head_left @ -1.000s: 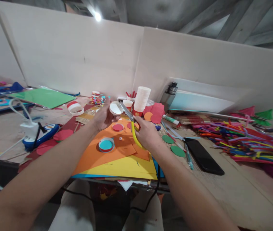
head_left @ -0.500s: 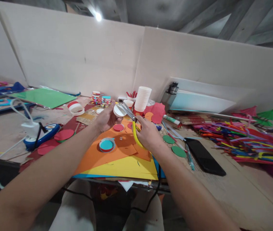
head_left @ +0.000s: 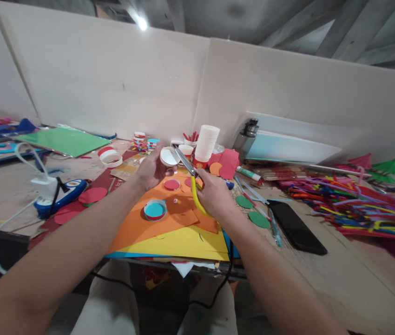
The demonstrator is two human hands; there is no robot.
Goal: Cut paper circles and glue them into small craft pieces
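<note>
My left hand [head_left: 153,170] grips a small round white piece [head_left: 169,157] that looks like the bottom of a paper cup, tilted so its flat face shows. Yellow-handled scissors [head_left: 196,188] are in my right hand [head_left: 214,191], their blades [head_left: 185,160] pointing up and left beside the white piece's right edge. Whether the blades touch it I cannot tell. Below my hands, a ring with a blue inside [head_left: 154,210] and a red paper disc [head_left: 172,184] lie on orange paper [head_left: 131,228]. A tiny white scrap [head_left: 175,201] rests near the ring.
A stack of white paper cups [head_left: 207,143] stands behind my right hand. Rightward are a black phone [head_left: 297,227], green discs [head_left: 258,219] and a heap of pipe cleaners [head_left: 358,200]. A blue power strip [head_left: 68,194] with cables sits on the left; yellow paper [head_left: 183,244] lies in front.
My left hand has turned the white piece so its flat face shows more, shifting it slightly left. The scissors have barely moved.
</note>
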